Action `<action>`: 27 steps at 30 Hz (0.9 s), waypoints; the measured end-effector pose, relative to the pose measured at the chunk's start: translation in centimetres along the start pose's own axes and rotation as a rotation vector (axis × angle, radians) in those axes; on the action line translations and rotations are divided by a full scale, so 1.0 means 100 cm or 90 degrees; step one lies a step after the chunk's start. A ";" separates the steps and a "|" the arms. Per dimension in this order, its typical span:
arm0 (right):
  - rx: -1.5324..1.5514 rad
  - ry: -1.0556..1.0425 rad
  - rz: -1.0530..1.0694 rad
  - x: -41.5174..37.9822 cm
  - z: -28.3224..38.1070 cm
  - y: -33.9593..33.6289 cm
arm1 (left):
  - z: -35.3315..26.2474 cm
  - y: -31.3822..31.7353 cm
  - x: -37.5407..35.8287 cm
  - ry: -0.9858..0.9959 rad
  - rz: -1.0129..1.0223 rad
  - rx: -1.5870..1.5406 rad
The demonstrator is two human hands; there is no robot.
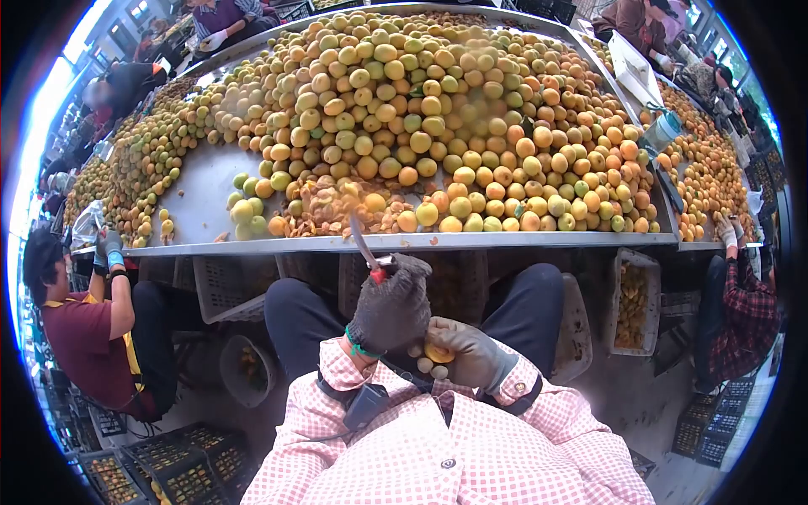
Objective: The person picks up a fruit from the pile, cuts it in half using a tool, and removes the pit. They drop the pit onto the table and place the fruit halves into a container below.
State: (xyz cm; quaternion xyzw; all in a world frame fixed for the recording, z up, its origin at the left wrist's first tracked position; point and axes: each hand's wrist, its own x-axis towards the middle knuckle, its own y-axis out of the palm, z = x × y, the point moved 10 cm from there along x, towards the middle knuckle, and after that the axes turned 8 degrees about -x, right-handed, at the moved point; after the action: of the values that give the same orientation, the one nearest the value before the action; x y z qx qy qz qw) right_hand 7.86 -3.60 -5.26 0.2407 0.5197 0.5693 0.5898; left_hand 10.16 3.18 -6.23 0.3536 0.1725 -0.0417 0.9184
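Note:
My left hand point(391, 305), in a dark knitted glove, is closed around the red handle of a knife point(364, 241) whose blade points up toward the table edge. Close beside it on the right, my right hand point(478, 353) wears a grey coated glove and holds a yellow-orange fruit point(437, 352) between its fingers. Both hands are above my lap, in front of the metal table point(505, 240). Cut fruit pieces point(324, 204) lie near the table's front edge, before a large heap of whole yellow-orange fruits point(404, 101).
Under the table are a white crate point(220, 282) and a crate of fruit point(633, 307); a bucket point(245, 370) stands lower left. A person point(93, 332) sits to the left, another point(742, 316) to the right. Black crates point(189, 459) are at lower left.

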 end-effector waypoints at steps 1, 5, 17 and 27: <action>0.000 0.000 0.000 0.000 -0.004 0.003 | 0.002 0.037 -0.007 0.122 0.130 0.599; -0.280 -0.179 -0.215 -0.007 0.023 -0.013 | 0.011 0.068 -0.010 0.291 0.196 0.663; -0.043 -0.066 -0.067 -0.002 0.002 -0.003 | 0.041 0.063 -0.013 0.082 0.336 0.738; -0.272 -0.193 -0.161 -0.021 0.021 0.013 | 0.033 0.077 -0.021 0.199 0.348 0.738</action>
State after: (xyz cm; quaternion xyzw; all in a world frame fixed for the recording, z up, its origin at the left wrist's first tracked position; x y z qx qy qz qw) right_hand 9.61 -4.61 -2.67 0.1266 0.3203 0.5453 0.7642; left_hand 10.66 6.63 1.61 0.8239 0.1578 0.1586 0.5207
